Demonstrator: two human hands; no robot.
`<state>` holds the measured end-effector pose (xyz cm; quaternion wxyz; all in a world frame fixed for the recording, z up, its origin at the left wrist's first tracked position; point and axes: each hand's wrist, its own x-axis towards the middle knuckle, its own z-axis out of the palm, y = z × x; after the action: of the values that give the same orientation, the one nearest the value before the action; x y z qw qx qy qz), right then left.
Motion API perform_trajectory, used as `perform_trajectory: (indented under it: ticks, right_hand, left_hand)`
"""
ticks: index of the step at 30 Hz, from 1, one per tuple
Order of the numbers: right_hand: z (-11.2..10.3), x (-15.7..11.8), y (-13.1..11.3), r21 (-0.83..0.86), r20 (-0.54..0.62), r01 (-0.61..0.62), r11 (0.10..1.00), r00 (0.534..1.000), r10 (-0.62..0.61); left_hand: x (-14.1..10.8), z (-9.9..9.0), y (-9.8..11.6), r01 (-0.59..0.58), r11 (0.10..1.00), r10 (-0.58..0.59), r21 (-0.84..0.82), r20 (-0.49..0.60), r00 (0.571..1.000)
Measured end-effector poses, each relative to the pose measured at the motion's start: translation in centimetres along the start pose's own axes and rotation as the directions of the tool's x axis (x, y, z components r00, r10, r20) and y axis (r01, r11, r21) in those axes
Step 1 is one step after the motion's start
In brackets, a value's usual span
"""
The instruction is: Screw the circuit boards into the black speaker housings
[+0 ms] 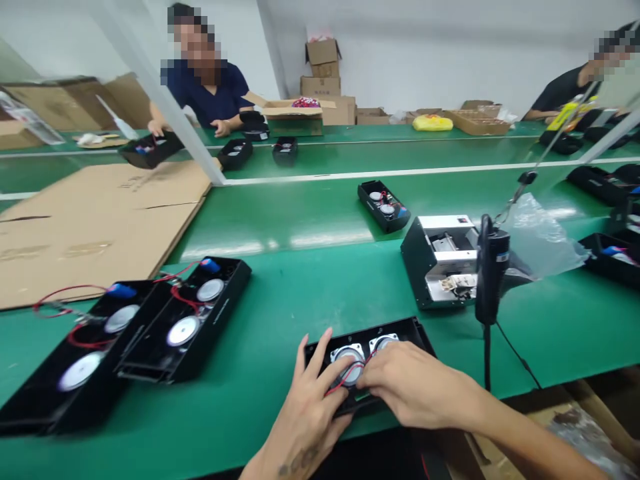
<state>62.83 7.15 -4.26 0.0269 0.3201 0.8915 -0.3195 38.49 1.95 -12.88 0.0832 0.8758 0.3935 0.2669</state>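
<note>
- A flattened cardboard carton [100,223] lies at left.
- A yellow packet [433,123] sits beside a shallow cardboard box [475,126].
- Brown cartons [320,87] stand stacked by the white wall [425,53].
- A crumpled clear plastic bag [540,240] rests at right.

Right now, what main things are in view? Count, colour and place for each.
Speaker case: 1, black, under the hands
Speakers: 2, silver, in that case
Wires: count unclear, red, over speakers
More cases: several, black, left, centre, right, far bench
Hanging tool: 1, black, right
Boxy device: 1, black and white, left of tool
Bag: 1, clear, right of tool
Cardboard sheets: stacked, brown, left
Cartons: several, brown, far side
Packet: 1, yellow, far bench
Co-workers: 2, dark tops, far side
Left hand: 1, bare, case's left
Right hand: 1, bare, case's right
</note>
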Motion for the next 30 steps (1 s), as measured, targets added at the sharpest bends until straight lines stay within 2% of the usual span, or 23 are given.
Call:
perform_trajectory:
  ticks: [3, 8, 10, 15, 21, 27, 30]
  right_hand:
    - [0.0, 0.8, 0.4, -0.039, 0.053, 0.026, 0.999, 0.998, -0.024]
    - [0.8, 1.1, 0.1, -0.245, 0.137, 0.185, 0.952, 0.978, -0.155]
    - [1.0, 1.0, -0.2, -0.276, 0.148, 0.199, 0.94, 0.975, -0.163]
    - [1.6, 0.4, -0.4, -0.178, 0.087, 0.124, 0.976, 0.99, -0.11]
    - [2.0, -0.2, -1.0, 0.038, -0.036, 0.059, 0.998, 0.998, -0.058]
    - [0.2, 0.5, -1.2, 0.061, 0.017, -0.047, 0.997, 0.999, 0.046]
    - [-0.7, 0.8, -0.7, 0.03, 0.045, -0.061, 0.998, 0.997, 0.06]
  left_hand:
    - [-0.3, -0.3, 0.4, 0.004, 1.0, -0.004, -0.017, 0.009, 1.0]
    - [-0.4, -0.7, 0.8, -0.015, 1.0, 0.015, -0.024, -0.001, 1.0]
    - [-0.3, -0.7, 0.8, -0.016, 0.999, 0.016, -0.03, -0.006, 1.0]
    - [-0.1, -0.6, 1.0, -0.021, 0.999, 0.019, -0.03, -0.058, 0.998]
    - [0.0, -0.6, 0.8, -0.03, 0.999, 0.03, -0.024, -0.027, 0.999]
    - [0.2, -0.7, 0.5, 0.014, 0.999, -0.013, -0.039, 0.015, 1.0]
    - [0.1, -0.8, 0.6, 0.013, 0.999, -0.012, -0.036, 0.041, 0.999]
